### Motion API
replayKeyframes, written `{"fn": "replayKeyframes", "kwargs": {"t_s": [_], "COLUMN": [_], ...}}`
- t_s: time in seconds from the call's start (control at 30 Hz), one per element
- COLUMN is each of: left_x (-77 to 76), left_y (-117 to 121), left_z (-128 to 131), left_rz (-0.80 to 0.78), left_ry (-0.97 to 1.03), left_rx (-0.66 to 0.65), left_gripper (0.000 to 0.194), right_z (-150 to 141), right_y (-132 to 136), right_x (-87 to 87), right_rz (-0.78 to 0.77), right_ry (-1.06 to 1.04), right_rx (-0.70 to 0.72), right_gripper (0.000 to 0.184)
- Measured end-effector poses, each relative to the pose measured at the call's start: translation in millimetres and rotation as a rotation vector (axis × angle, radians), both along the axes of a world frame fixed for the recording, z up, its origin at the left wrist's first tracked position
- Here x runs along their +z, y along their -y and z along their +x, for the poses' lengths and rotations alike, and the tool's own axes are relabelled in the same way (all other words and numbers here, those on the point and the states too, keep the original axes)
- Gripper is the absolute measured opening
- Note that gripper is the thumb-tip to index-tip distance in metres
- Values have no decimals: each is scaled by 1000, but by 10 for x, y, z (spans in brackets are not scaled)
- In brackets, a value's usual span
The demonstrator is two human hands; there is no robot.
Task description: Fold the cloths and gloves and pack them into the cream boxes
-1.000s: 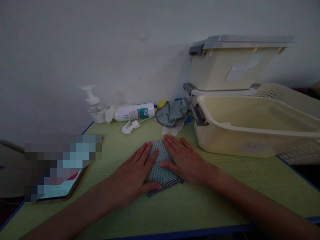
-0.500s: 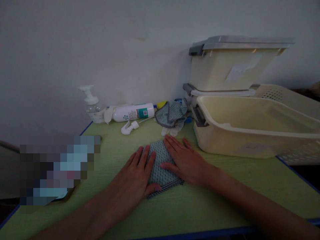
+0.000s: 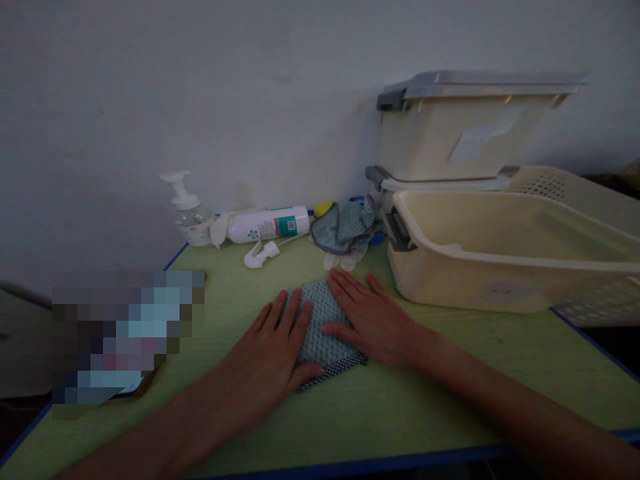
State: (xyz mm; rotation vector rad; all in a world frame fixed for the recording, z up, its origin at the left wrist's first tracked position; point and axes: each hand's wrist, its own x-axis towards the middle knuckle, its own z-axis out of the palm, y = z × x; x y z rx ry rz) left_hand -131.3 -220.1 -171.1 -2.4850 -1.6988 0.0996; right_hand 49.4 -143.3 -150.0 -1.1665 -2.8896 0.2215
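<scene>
A blue-green textured cloth (image 3: pixel 320 327) with a black-and-white checked edge lies on the green tabletop (image 3: pixel 400 413). My left hand (image 3: pixel 275 343) rests flat over its left side, fingers stretched away from me and thumb near the checked edge. Over the right side lies my right hand (image 3: pixel 370 320), also flat, its fingers angled toward the far left and its thumb across the cloth. Both hands are open and cover parts of the cloth. Beyond them, a second, crumpled cloth (image 3: pixel 343 227) with the same checked edging lies near the wall.
A cream basin (image 3: pixel 480 283) stands at right before stacked lidded boxes (image 3: pixel 450 140) and a perforated basket (image 3: pixel 595 200). Along the wall are a pump bottle (image 3: pixel 187 217), a lying white bottle (image 3: pixel 270 223) and a spray head (image 3: pixel 260 253). A blurred-out object (image 3: pixel 135 333) lies left.
The hands and the cloth stay in place, with both palms still flat. Only the camera view has shifted slightly.
</scene>
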Motion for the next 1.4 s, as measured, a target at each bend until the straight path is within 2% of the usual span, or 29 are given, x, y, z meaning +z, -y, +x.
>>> {"fn": "replayKeyframes", "kwargs": {"t_s": [0.17,0.33,0.47,0.6,0.7,0.8,1.0,1.07,1.3,1.4], "left_x": [65,100,75,52,50,53,43,35,19,9], "left_y": [2,-9,-11,-14,-14,-11,-20,-23,-4,-3], "left_z": [-3,15,9,-2,-6,-8,-4,-5,-40,-49], "left_rz": [-40,-83,-59,-44,-37,-28,-38,-36,14,30], "left_ry": [-33,-25,5,-13,-26,-24,9,22,14,29], "left_rx": [-9,11,13,11,0,-8,2,2,-30,-33], "left_gripper": [78,80,79,80,80,80,80,80,78,78], "right_z": [22,44,55,102,124,102,10,-7,-18,-17], "right_y": [-20,-24,-41,-74,-83,-85,-122,-126,-66,-60], "right_x": [6,20,8,41,100,111,-25,-37,53,50], "right_rz": [-29,-28,-13,26,-102,-273,-418,-434,-386,-321], "right_ry": [-22,-30,-67,-237,-413,-472,-547,-557,-469,-464], "right_rx": [17,43,56,200,337,410,335,321,314,259], "right_gripper": [77,62,58,38,21,14,3,6,14,14]}}
